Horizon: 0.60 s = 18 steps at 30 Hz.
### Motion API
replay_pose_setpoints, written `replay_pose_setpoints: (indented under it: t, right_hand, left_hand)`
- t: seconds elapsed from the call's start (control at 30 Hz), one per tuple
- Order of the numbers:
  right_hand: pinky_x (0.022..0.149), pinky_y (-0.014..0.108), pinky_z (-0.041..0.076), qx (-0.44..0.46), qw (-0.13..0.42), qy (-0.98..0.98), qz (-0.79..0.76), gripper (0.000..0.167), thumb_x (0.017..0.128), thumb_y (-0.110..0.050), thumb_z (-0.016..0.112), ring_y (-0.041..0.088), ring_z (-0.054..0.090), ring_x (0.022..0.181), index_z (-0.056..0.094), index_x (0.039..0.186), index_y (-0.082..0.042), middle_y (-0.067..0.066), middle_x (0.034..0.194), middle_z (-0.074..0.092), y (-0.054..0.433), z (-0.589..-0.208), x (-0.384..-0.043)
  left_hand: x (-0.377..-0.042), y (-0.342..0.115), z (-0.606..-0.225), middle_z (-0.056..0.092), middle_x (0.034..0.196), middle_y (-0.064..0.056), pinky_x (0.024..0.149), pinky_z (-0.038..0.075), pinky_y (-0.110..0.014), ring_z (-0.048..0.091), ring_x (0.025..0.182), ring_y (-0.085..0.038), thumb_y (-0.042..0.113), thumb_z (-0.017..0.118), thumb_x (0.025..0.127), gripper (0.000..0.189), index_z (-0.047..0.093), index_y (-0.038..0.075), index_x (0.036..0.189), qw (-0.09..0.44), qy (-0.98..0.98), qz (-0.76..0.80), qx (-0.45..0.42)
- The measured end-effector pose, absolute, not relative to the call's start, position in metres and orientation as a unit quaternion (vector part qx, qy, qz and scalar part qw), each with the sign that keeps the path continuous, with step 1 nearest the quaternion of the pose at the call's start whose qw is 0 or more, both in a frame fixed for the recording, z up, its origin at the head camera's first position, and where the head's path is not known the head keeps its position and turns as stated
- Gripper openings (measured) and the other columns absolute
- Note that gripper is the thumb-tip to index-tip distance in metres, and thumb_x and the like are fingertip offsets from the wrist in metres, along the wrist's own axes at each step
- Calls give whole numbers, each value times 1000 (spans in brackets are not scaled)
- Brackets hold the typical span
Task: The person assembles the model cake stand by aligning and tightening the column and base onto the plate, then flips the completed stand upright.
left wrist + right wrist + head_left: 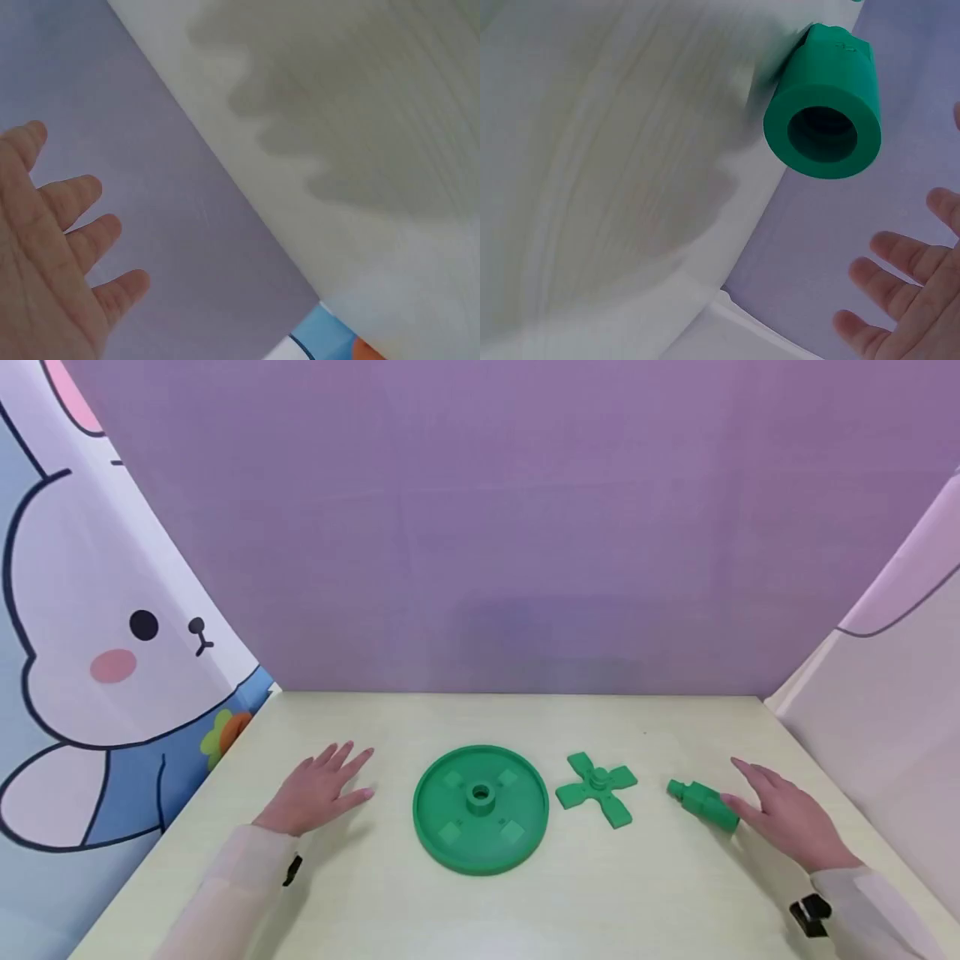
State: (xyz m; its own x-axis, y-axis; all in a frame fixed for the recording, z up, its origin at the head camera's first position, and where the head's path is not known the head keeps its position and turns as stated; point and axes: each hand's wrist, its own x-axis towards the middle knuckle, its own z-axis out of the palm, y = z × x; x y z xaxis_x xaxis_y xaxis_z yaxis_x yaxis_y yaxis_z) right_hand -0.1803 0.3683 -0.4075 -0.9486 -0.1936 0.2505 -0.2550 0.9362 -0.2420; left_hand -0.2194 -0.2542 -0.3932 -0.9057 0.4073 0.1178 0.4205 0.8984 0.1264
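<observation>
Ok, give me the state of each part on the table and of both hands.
Green disc: flat, center hole unfilled.
Green four-armed piece: flat, separate from the disc.
Green shaft piece: on its side, wide end hollow.
Left hand: fingers spread, holding nothing.
Right hand: fingers extended beside the shaft piece, not gripping; thumb contact unclear.

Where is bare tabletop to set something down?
Free: pale table between left hand and round green disc, also the disc's near side. Crowded: right of the disc, with a green four-armed cross, green stepped cylinder and the right hand.
</observation>
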Motion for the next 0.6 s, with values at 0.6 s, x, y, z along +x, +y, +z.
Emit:
replay_pose_setpoints:
  t: [0.6]
  right_hand:
    - [72,57,46,77,47,-981,170,56,95,-35,59,47,57,98,49,131,7,37,125,48,362,-412,-183]
  left_hand:
    - [-224,-219,-409,35,148,-22,101,31,-61,40,129,-44,55,49,93,75,34,7,148,-38,-962,-54,-264]
